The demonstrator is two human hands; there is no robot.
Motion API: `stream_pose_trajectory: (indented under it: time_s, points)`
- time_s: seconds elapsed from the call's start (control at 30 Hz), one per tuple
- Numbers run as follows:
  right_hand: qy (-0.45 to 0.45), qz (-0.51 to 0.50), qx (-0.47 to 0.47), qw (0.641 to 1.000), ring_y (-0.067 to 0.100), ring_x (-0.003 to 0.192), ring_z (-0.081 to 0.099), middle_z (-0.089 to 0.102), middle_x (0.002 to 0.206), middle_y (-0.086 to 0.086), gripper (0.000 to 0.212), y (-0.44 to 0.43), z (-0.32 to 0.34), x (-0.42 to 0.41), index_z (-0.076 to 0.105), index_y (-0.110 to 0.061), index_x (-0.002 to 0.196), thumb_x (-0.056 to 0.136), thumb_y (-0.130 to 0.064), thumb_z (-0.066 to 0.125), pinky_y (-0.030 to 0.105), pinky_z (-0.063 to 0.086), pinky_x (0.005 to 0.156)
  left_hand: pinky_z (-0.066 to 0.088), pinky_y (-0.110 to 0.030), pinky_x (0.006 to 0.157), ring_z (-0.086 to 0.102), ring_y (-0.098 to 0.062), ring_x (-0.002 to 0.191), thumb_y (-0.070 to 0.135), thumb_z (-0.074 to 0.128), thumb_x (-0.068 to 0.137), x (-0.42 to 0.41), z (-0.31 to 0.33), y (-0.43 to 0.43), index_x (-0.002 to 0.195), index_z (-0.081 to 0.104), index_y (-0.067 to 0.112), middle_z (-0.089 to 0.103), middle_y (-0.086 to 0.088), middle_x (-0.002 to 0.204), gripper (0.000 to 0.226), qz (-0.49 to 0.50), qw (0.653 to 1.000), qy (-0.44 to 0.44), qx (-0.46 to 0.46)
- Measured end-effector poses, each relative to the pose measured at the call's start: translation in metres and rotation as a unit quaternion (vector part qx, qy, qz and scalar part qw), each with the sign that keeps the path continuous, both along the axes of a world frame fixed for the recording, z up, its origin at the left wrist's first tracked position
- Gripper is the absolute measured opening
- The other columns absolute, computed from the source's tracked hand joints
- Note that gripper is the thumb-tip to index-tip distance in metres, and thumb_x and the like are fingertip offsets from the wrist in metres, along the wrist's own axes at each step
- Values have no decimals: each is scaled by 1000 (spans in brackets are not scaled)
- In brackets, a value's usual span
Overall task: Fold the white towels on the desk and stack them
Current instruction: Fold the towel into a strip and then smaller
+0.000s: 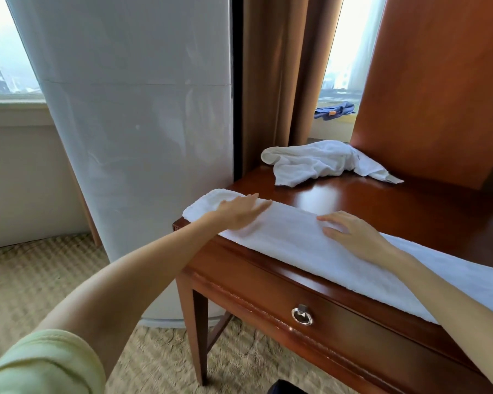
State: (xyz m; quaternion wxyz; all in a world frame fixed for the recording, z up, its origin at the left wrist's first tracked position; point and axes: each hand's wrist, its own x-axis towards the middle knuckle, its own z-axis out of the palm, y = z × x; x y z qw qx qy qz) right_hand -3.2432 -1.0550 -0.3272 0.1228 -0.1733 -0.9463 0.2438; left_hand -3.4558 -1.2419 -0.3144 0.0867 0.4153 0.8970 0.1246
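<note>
Two bare hands lie flat on a long folded towel (pixel 291 237), fingers straight and holding nothing. The left hand (pixel 239 211), slightly blurred, rests near the towel's left end, and the right hand (pixel 353 237) presses its middle. The towel is white terry, nubby and thick, spread in a smooth band along the front edge of the desk (pixel 382 200), its rounded left end just overhanging the corner. At twelve o'clock from the hands, well apart, a second white towel (pixel 322 162) sits crumpled in soft folds at the back. The desk is glossy reddish wood with a metal ring pull (pixel 302 316) on its drawer at six o'clock. Brown curtains (pixel 271 81) hang behind it, over woven beige carpet (pixel 40 280).
</note>
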Motion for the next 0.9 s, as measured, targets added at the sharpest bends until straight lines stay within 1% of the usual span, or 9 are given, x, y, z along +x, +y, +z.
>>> stream_pose_trajectory:
  time_s: [0.07,0.2,0.33,0.43,0.53,0.63,0.73,0.77,0.9]
  points:
    - [20,-36,-19,999,12,110,55,60,120,-6,29,13,3,8,61,-25,124,96,-31,56,27,44,85,33,-44,111,41,-30,134,42,33,102,-11,14,-2,146,37,17,42,-10,148,50,116,987,-23,111]
    - [26,-108,62,992,14,98,44,54,93,-8,22,23,4,14,69,-27,105,94,-40,55,28,34,76,45,-40,99,52,-32,115,24,45,94,-36,25,-28,127,53,8,56,-13,125,37,297,951,-25,77]
    - [37,-102,50,993,15,96,45,51,85,-12,15,10,4,5,64,-30,92,90,-44,60,29,33,75,43,-29,72,57,-24,89,27,58,88,-39,24,-40,108,61,8,60,-5,95,28,272,952,-77,116]
    - [68,-96,46,992,15,94,47,53,86,-11,9,-1,-3,-3,64,-31,93,89,-39,64,29,34,74,38,-27,60,54,-20,76,22,57,85,-26,19,-42,91,61,18,57,4,79,8,205,955,43,209]
    - [94,-98,43,990,15,91,51,52,84,-13,3,-5,-7,-4,64,-33,89,89,-35,65,29,35,70,34,-26,53,52,-14,69,27,55,86,-17,13,-44,84,59,24,56,9,77,6,118,964,102,216]
    - [102,-96,38,989,16,88,53,54,83,-12,2,-5,-8,-4,64,-32,87,89,-31,65,28,36,67,38,-27,57,49,-13,66,32,57,91,-28,26,-45,83,52,19,52,5,73,16,172,959,-34,223]
    - [102,-93,32,990,16,88,54,55,84,-12,2,-3,-7,-3,65,-31,88,90,-30,64,28,37,68,50,-33,76,60,-22,79,34,59,93,-42,42,-45,100,58,11,61,-6,88,24,257,838,-359,322]
    - [102,-94,31,990,15,88,53,55,84,-12,2,-3,-7,-3,65,-31,89,90,-30,64,28,37,67,51,-34,79,61,-24,81,32,58,94,-46,41,-46,105,59,9,62,-8,89,25,272,817,-395,321]
    - [105,-91,37,990,15,88,53,56,85,-11,3,-1,-10,-4,65,-29,91,91,-28,63,26,35,65,44,-24,81,57,-16,84,11,57,96,-56,30,-38,117,66,15,61,-3,101,24,276,828,-355,335]
